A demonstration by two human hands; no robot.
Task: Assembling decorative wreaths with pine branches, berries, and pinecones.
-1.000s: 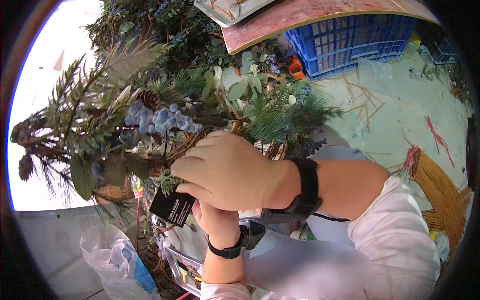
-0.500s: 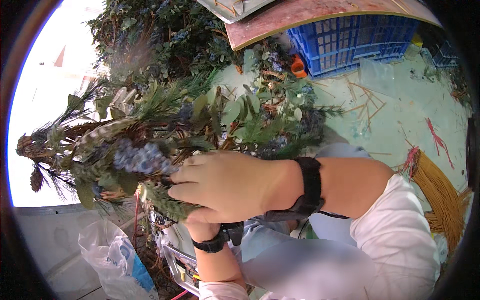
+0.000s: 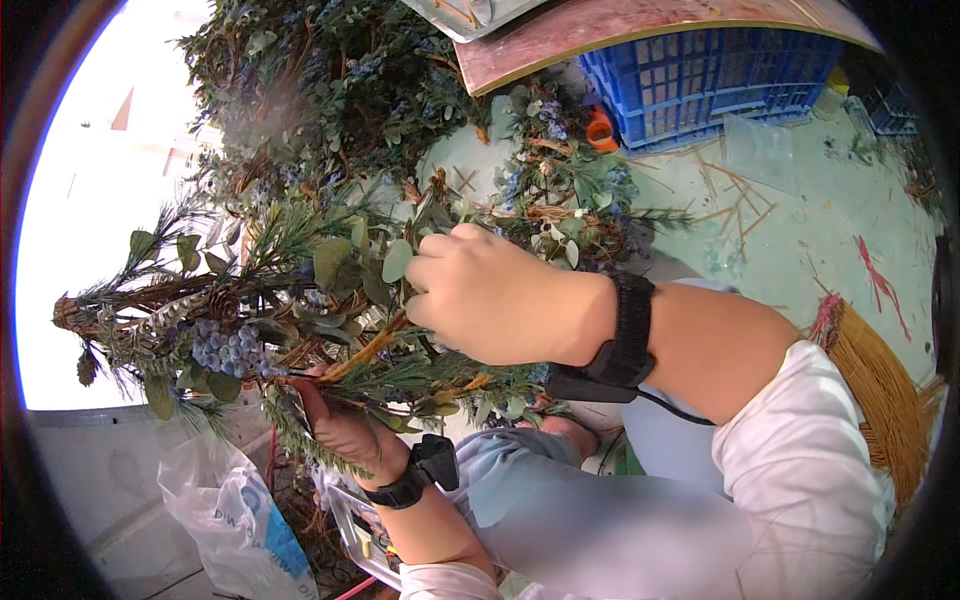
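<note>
In front of me lies a long arrangement of artificial greenery (image 3: 150, 300) on a brown twig frame, with pine needles, round leaves and small cones. A cluster of blue berries (image 3: 232, 350) sits on its near side. My left hand (image 3: 345, 425) grips the arrangement from below, its fingers partly hidden by sprigs. Above it, my right hand (image 3: 490, 295) is closed among the leaves, knuckles up. A round pale-green leaf (image 3: 397, 261) touches its fingers. Whatever those fingers hold is hidden. Both wrists wear black straps.
More berry greenery (image 3: 310, 90) is heaped at the back left. A blue crate (image 3: 710, 90) stands under a reddish board (image 3: 620, 40). Twigs (image 3: 740, 200) and a pink tie (image 3: 876, 275) lie on the floor. A broom (image 3: 870, 370) is on the right, a plastic bag (image 3: 220, 510) lower left.
My right hand has lifted off my left hand and moved up and right over the leaves. The left hand has shifted left and slightly up; its grip now shows. The berry cluster sits lower and further left.
</note>
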